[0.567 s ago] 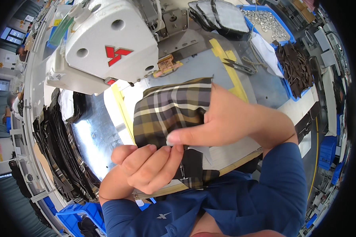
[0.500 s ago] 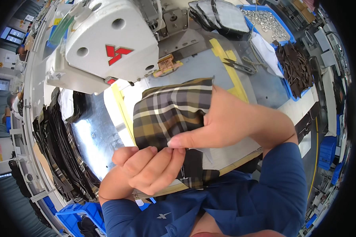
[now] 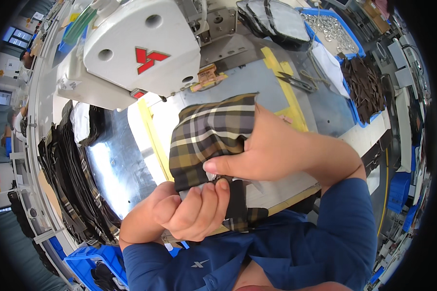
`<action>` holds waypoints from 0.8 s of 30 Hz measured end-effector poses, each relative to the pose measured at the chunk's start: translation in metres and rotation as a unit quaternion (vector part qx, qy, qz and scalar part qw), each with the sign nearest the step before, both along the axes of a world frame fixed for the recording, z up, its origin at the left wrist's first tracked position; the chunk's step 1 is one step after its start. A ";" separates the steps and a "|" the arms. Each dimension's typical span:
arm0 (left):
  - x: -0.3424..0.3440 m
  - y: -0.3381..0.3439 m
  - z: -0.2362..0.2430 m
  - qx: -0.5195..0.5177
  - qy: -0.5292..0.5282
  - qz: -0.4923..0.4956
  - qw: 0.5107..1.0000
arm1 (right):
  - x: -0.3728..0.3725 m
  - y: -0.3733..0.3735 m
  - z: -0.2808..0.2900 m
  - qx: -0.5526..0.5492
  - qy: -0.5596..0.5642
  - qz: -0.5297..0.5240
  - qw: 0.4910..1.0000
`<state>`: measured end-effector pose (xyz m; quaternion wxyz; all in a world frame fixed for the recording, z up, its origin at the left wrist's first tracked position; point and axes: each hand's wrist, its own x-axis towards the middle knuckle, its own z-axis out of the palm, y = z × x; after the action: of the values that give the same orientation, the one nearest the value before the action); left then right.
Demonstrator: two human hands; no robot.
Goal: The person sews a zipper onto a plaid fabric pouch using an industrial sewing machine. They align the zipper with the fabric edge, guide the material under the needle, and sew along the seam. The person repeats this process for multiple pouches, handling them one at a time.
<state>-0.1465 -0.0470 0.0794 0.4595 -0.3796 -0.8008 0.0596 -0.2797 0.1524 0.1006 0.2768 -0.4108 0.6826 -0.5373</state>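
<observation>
A piece of olive, black and cream plaid fabric (image 3: pixel 204 126) is held in front of the white sewing machine (image 3: pixel 114 65). My right hand (image 3: pixel 272 145) grips its right side, thumb lying across the lower part. Curled fingers of my left hand (image 3: pixel 192 213) pinch the lower edge. A small metal piece (image 3: pixel 219 178), too small to name, shows between left fingertips and right thumb. A dark piece with plaid (image 3: pixel 235 203) hangs beneath, behind the left fingers. Yellow tape (image 3: pixel 155 150) marks the work surface.
Folded plaid pieces (image 3: pixel 68 179) lie left. Back right hold padded pieces (image 3: pixel 272 22), scissors (image 3: pixel 298 82), a blue tray of metal rings (image 3: pixel 332 31) and a tray of brown strips (image 3: pixel 361 87). A blue bin (image 3: pixel 90 266) stands lower left; a person (image 3: pixel 17 121) is at far left.
My left fingers have shifted down and right, and the fabric's lower edge has opened to show the metal piece. My right thumb has moved slightly up and left.
</observation>
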 end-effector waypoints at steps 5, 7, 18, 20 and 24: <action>0.001 -0.004 0.000 0.034 -0.093 -0.060 0.993 | 0.004 -0.006 -0.008 -0.062 -0.064 -0.045 0.995; -0.006 -0.004 -0.008 0.056 -0.095 -0.094 0.989 | 0.004 -0.007 -0.008 -0.072 -0.073 -0.047 0.994; -0.006 -0.007 0.007 0.143 -0.135 -0.073 0.978 | 0.001 0.018 0.034 0.023 -0.036 -0.020 0.999; -0.004 -0.006 0.009 0.154 -0.146 -0.077 0.974 | 0.000 0.020 0.021 -0.005 0.112 -0.005 0.994; 0.005 -0.010 0.015 0.148 -0.174 -0.093 0.969 | 0.006 0.019 0.023 -0.021 0.319 -0.007 0.947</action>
<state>-0.1415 -0.0574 0.0940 0.3672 -0.3849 -0.8297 -0.1693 -0.2741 0.1719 0.1236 0.0322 -0.5621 0.7267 -0.3936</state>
